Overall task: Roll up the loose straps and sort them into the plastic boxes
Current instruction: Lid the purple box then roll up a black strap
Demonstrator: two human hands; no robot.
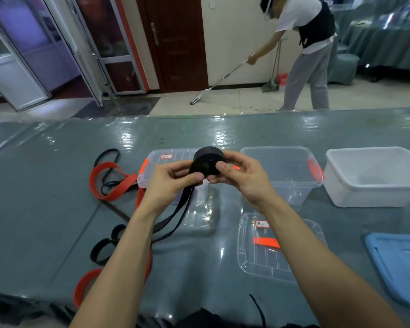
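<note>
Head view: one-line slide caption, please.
Left hand and right hand hold a partly rolled black strap near a clear box, tail hanging loose.

left box (182, 154) label (166, 156) too small to read

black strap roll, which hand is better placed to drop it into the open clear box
Right, probably. The right hand pinches the black rolled strap itself and is nearest the open clear plastic box; the left hand only guides the loose tail hanging down.

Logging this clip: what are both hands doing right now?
Left hand: pinching the half-rolled black strap where its loose tail leaves the roll.
Right hand: gripping the same strap's roll, thumb on its face.
</note>
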